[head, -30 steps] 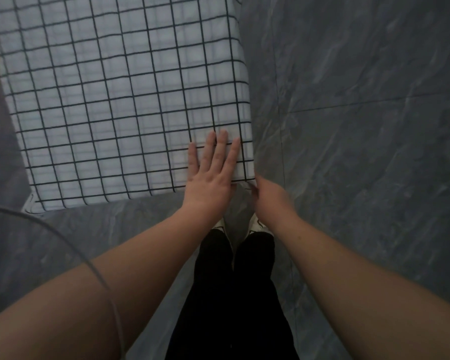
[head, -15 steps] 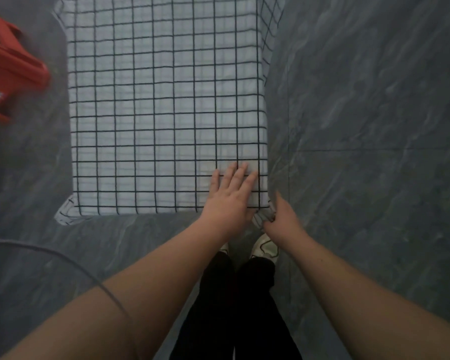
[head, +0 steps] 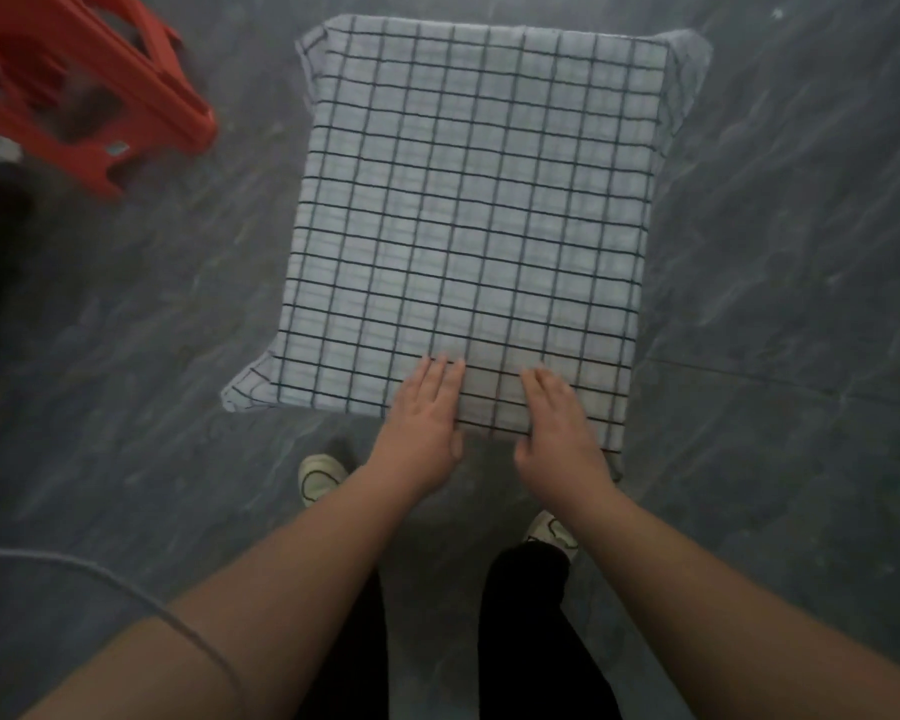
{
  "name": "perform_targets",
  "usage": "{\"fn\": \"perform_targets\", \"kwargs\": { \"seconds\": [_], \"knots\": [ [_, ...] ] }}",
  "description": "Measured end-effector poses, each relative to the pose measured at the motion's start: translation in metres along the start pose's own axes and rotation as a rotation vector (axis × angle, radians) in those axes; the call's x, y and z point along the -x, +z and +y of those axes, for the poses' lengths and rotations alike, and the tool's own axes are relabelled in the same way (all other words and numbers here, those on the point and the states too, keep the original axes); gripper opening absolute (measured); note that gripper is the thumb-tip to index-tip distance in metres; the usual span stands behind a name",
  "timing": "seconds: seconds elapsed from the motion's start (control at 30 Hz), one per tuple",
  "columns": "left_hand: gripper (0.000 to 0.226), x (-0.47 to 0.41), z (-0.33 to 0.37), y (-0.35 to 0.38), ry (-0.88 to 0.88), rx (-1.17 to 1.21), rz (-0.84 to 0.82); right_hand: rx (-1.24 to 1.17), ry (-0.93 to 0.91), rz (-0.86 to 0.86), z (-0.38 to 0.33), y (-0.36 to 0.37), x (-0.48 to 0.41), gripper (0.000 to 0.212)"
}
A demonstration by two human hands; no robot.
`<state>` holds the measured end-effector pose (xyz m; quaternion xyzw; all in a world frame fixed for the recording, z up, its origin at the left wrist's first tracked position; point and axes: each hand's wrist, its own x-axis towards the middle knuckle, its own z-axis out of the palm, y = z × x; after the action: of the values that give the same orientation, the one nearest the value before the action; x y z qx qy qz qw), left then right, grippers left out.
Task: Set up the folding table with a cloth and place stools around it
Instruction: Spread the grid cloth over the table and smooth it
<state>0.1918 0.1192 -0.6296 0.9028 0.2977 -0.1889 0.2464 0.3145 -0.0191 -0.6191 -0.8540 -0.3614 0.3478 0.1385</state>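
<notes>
Cloth (head: 468, 200): woven fabric, white, crossed by a dark grid. It is matt and lightly creased, and soft folds are seen at the corners.
Stool (head: 126, 96): red moulded plastic, smooth; a faint sheen is noted on the edges.
Floor (head: 775, 252): grey stone-look tiles with pale veining, smooth, with a dull sheen.
Trousers (head: 531, 641): black cloth, matt; weave cannot be made out.
Shoes (head: 320, 475): pale, smooth-looking uppers with dark trim; material cannot be told.
Cable (head: 141, 595): thin, grey, smooth sheath.
</notes>
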Motion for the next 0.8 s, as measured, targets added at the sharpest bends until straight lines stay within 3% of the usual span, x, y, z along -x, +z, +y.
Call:
{"fn": "perform_targets", "kwargs": {
  "seconds": [0.33,0.53,0.67,0.8],
  "knots": [
    [0.088,0.048,-0.188,-0.035,-0.241,0.157,0.093,0.103,-0.207,-0.052,-0.175,0.079,-0.059,0.071],
    [0.084,0.044,-0.278,-0.034,-0.341,0.304,0.021,0.201,-0.212,-0.091,-0.235,0.118,-0.099,0.069],
    [0.063,0.022,-0.321,-0.031,-0.625,0.691,0.064,0.270,-0.170,-0.108,-0.242,0.134,-0.114,0.069],
    [0.047,0.006,-0.334,-0.032,-0.771,1.079,-0.144,0.333,-0.167,-0.113,-0.235,0.142,-0.116,0.070]
  ]
}}
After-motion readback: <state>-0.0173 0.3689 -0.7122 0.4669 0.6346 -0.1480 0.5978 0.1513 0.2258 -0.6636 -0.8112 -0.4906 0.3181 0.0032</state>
